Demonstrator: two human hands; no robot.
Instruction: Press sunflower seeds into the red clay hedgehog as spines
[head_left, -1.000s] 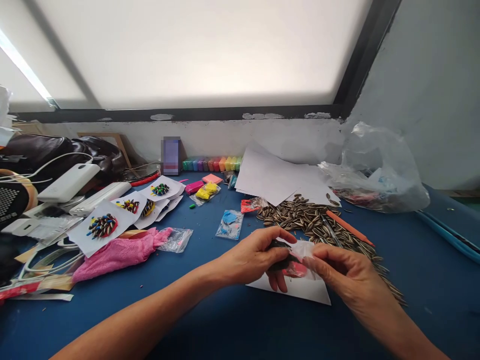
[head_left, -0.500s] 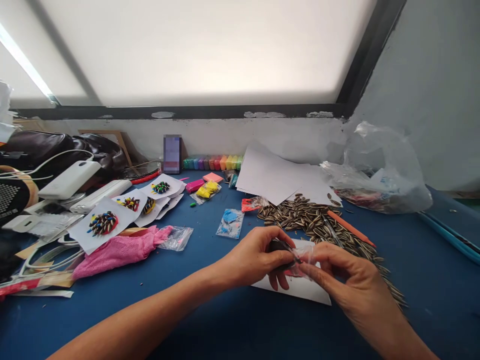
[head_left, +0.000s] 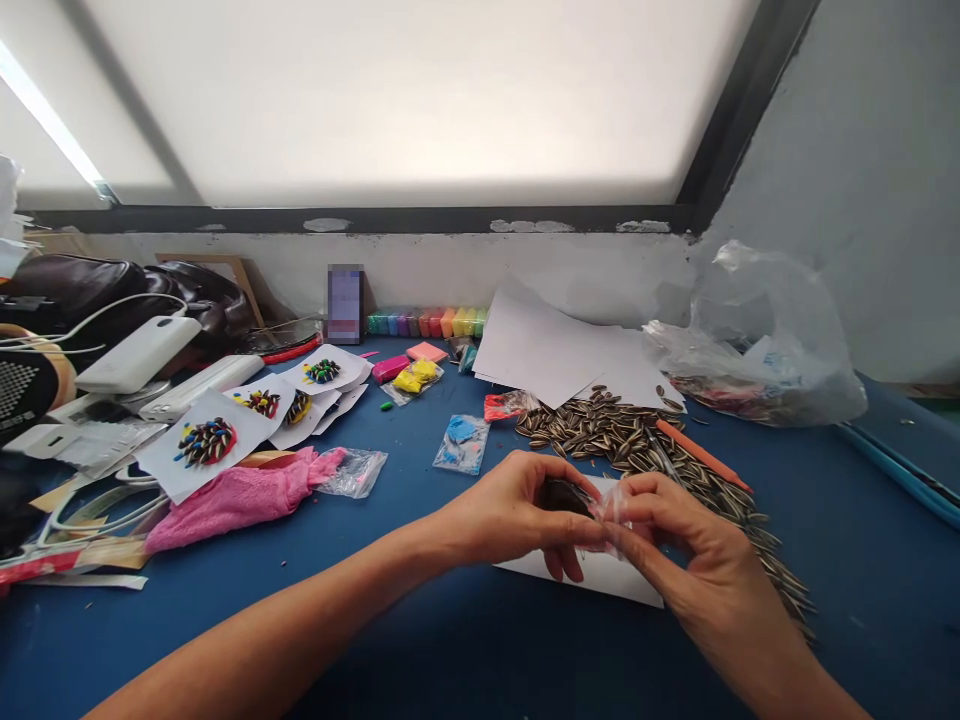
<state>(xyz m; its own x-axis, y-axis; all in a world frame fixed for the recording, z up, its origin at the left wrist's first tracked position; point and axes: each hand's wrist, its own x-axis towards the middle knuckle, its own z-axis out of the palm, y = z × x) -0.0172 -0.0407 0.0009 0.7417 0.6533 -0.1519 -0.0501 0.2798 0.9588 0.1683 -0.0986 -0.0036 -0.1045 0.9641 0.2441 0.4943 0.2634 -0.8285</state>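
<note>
My left hand point(head_left: 517, 515) is closed, its thumb and fingers pinching a small dark lump point(head_left: 564, 497). Against its fingertips is a crinkled clear plastic packet point(head_left: 616, 507), which my right hand point(head_left: 694, 545) pinches between thumb and forefinger. The fingers partly hide both the lump and the packet. Below the hands, a white sheet of paper point(head_left: 619, 580) lies on the blue table. Striped sunflower seeds point(head_left: 600, 428) are heaped just beyond and to the right, with an orange stick-like tool point(head_left: 703, 455) lying on them.
Packets of blue clay point(head_left: 461, 440) and yellow clay point(head_left: 416, 376) lie left of the seeds. Seed-studded clay pieces on paper cards point(head_left: 206, 445) sit at left, beside a pink cloth point(head_left: 240, 495). Behind are white sheets point(head_left: 540, 345), a phone point(head_left: 345, 305) and a plastic bag point(head_left: 765, 350).
My fingertips have come closer together at the plastic packet. The packet looks more bunched, and the red colour seen by it earlier is now mostly hidden.
</note>
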